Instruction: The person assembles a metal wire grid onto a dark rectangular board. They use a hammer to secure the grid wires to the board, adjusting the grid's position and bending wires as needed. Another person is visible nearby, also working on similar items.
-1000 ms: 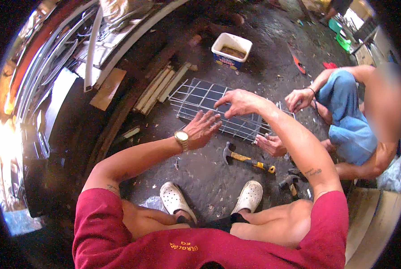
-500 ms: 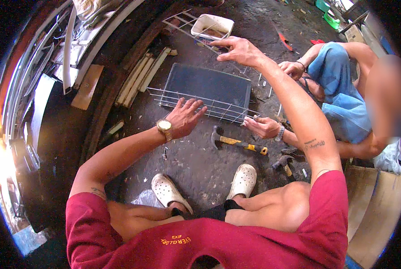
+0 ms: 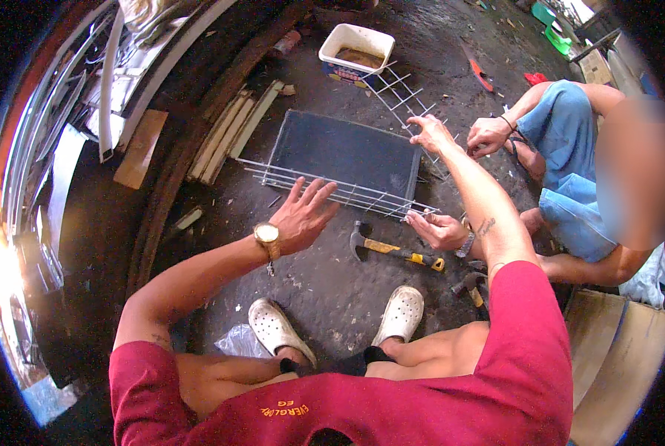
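A bent metal wire grid has one strip (image 3: 332, 188) along the near edge of a dark rectangular board (image 3: 344, 152) on the ground, and another panel (image 3: 399, 91) slanting up on the right. My left hand (image 3: 303, 215), with a watch at the wrist, has its fingers spread flat on the near strip. My right hand (image 3: 432, 136) is at the right-hand panel, fingers apart; whether they grip a wire is unclear. A co-worker's hand (image 3: 438, 230) pinches the near strip's right end. Their other hand (image 3: 488, 136) is beside the right panel.
A hammer (image 3: 392, 247) with a yellow and black handle lies near the strip, and another hammer (image 3: 472, 288) is further right. Behind the board stands a white rectangular tub (image 3: 357, 46). Wooden strips (image 3: 232, 137) lie at left; the co-worker squats at right.
My right hand has come nearer and lower. The grid's far panel has swung rightward, away from the front of the tub. My left hand stays at the near strip.
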`<state>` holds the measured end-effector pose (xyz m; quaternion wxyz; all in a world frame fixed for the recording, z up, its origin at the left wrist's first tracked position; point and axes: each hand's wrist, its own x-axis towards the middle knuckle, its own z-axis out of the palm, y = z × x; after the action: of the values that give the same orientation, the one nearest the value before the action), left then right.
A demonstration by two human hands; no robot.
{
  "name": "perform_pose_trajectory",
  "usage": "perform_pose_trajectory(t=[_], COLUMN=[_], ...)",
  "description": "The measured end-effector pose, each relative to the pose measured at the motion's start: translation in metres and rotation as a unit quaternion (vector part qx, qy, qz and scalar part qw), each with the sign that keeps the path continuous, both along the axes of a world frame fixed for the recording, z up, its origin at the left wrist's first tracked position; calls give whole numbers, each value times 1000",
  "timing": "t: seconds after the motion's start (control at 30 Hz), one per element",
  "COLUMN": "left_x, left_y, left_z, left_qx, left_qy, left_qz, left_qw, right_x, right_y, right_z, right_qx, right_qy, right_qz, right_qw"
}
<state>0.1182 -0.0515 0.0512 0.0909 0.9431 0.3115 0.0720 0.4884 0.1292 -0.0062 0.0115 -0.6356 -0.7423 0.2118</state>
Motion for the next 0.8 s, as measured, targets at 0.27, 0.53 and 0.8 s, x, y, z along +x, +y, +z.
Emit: perform_pose_trajectory(t=[0.27, 0.53, 0.8], left_x=[1, -1, -4], left_y=[-2, -1, -1], left_z=[-6, -8, -9], left_qx=[-28, -13, 4], left_qy=[50, 31, 12], left_qz=[15, 7, -5], left_qw=[998, 999, 1000], right_x=[37, 10, -68], right_y=[22, 38, -45], right_z=[-39, -10, 111], right_qx=[15, 16, -103], right_qy=[-36, -38, 218], right_qz=[-108, -56, 157], right_qw=[993, 998, 958])
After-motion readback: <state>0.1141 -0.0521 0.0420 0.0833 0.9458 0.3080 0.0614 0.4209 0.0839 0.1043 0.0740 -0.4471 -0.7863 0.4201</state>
